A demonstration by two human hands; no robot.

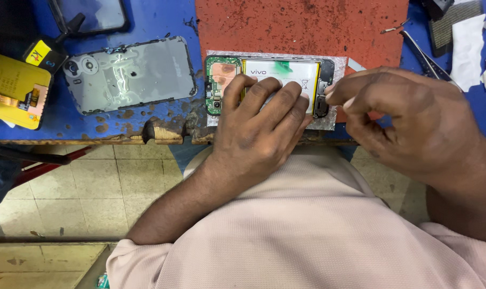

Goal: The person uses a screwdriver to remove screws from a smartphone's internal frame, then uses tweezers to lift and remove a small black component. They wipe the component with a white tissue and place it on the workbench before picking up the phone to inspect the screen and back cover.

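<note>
Head view: back cover (129,75) already off; left hand (259,126) fingers spread flat on opened phone (269,80), right hand (408,120) fingertips pinched together at its right end.

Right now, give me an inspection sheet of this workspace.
Surface: worn blue bench with a red mat; front edge chipped.
Job's things: opened phone, circuit board and white battery exposed.
Clutter: removed back cover, yellow box, tweezers, white scraps.
Hands: left hand presses on the battery; right hand pinches at the phone's right end.
Cables: nothing seen.
Surroundings: tiled floor.
</note>
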